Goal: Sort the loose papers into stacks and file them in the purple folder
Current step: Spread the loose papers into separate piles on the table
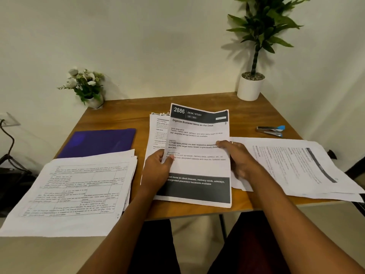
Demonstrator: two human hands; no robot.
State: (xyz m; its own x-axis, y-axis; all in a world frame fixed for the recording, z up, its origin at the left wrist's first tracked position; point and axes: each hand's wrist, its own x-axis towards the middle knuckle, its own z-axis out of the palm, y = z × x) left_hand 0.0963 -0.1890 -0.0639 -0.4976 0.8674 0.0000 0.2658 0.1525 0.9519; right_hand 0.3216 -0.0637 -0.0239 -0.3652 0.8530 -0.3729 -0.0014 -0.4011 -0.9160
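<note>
1. Two hands on one page: the left hand (158,171) pinches the top sheet (199,133) at its left edge, thumb on the print, and the right hand (240,157) curls its fingers over the right edge.
2. The sheet is raised and tilted off the centre pile (158,131), mid-frame. Its long axis runs up the frame, away from the person.
3. The purple folder (98,143) lies flat and closed at centre left on the table (128,115), just beyond the left stack (79,190).
4. So the folder is leftward of the grip, with the left hand nearer. The right stack (296,165) sits just beside the right hand.
5. My read is that sorting is under way and nothing is filed yet. This sheet goes to a stack first.
</note>
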